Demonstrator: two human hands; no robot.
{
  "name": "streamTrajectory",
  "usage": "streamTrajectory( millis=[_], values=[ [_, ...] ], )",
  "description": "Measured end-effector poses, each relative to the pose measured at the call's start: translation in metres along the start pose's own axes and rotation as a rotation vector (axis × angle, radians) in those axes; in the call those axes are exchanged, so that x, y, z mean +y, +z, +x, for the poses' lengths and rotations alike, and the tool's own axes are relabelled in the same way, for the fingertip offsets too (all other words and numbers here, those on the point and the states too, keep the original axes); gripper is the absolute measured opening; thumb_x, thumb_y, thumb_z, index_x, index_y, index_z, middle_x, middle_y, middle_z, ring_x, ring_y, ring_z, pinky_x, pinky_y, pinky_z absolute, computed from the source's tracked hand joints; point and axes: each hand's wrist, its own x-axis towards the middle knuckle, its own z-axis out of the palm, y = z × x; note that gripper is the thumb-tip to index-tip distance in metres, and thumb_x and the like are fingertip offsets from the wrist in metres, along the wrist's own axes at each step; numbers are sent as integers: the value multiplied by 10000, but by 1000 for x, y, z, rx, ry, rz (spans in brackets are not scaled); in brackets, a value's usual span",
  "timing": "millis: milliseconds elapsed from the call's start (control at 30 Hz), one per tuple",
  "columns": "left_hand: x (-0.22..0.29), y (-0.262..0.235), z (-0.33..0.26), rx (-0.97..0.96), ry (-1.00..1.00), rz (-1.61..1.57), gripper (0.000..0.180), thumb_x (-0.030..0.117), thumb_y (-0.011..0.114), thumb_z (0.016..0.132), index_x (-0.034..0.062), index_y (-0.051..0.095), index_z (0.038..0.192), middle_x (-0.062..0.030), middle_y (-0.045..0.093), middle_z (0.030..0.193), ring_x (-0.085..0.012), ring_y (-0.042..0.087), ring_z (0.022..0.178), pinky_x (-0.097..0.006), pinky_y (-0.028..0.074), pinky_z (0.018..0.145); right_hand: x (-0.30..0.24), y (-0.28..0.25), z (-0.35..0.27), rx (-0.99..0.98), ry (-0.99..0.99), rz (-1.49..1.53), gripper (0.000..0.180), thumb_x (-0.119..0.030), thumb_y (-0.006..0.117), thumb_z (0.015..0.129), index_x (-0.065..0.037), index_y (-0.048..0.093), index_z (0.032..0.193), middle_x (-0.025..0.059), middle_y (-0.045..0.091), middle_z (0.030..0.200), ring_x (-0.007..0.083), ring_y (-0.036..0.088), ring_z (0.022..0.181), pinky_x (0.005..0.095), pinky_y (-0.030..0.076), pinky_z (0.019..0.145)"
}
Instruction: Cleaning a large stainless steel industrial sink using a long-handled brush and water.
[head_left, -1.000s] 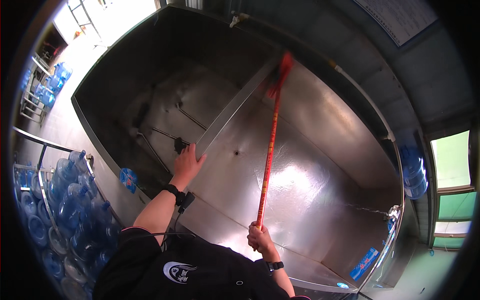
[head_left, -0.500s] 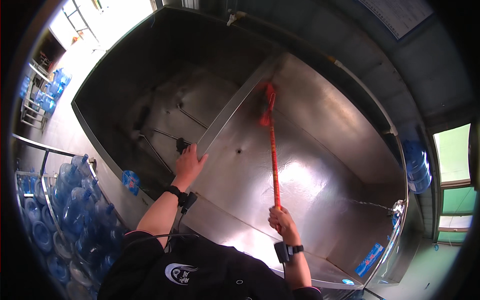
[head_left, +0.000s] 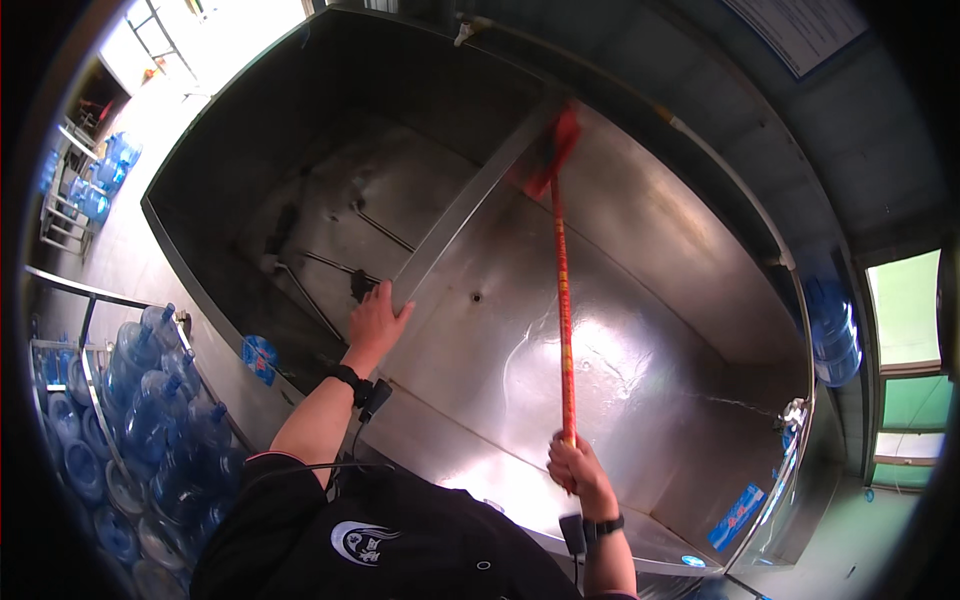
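The right hand (head_left: 578,468) is gripping the low end of a long, stiff, probably light red broom (head_left: 562,300) reaching across the steel tank (head_left: 640,230) to its divider (head_left: 470,200), where the left hand (head_left: 376,318) is resting open.

The person wears a black short-sleeved shirt (head_left: 400,540) with a small white emblem on it, and both forearms are bare. The left hand (head_left: 375,320) has a black band (head_left: 349,378) at its wrist, with a small black device (head_left: 377,398) clipped just below it and a thin black cable (head_left: 345,455) running from there toward the shirt. The right hand (head_left: 577,465) has a black wristband (head_left: 605,526) too, with another small black device (head_left: 572,535) beside it.
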Motion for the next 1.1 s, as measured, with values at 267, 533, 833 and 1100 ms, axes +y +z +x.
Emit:
streamTrajectory(
  millis=[267,533,833,1100],
  values=[
    [-4,5,-11,37,32,0,500,380,664,845,32,467,1145,-159,604,1026,-366,605,976,-477,538,726,-48,11,90,16,46,11,190,-45,509,910,-129,396,782,-70,339,569,42,318,420,230,250,380],
    [-6,3,-3,92,59,-48,488,374,652,857,23,459,1135,-170,605,1030,-372,601,965,-486,533,726,3,13,-84,158,9,-63,112,-81,540,897,-91,433,930,-65,323,605,39,313,437,208,245,380],
    [-2,7,0,17,27,-60,464,386,642,863,48,458,1122,-145,611,1064,-356,604,990,-484,537,740,-21,2,15,161,-10,-195,79,-71,511,892,-86,434,883,-50,347,584,53,335,410,232,281,353],
    [-3,6,-6,32,19,-24,509,400,652,856,38,458,1157,-144,607,1060,-352,601,998,-481,541,728,4,-46,16,521,-13,-872,187,-173,606,877,-49,470,909,90,571,622,183,565,471,331,421,398]
  ],
)
